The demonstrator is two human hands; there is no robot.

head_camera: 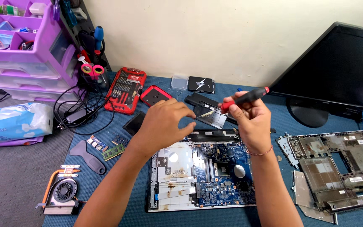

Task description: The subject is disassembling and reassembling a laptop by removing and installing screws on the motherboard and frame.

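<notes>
My right hand (251, 117) grips a screwdriver (243, 99) with a black and red handle, its thin shaft pointing left toward my left hand. My left hand (164, 122) hovers with fingertips pinched near the shaft's tip, above the top edge of an opened laptop base (177, 189). The blue motherboard (221, 185) lies exposed inside that base, below both hands. What the left fingers pinch is too small to tell.
A red screwdriver bit case (126, 89) and a small red case (155, 95) lie behind. A cooling fan with copper pipe (63, 189), memory sticks (113, 151) and a grey pry tool (87, 155) sit left. A stripped laptop shell (337, 172), a monitor (337, 75) and purple drawers (26, 46) stand around.
</notes>
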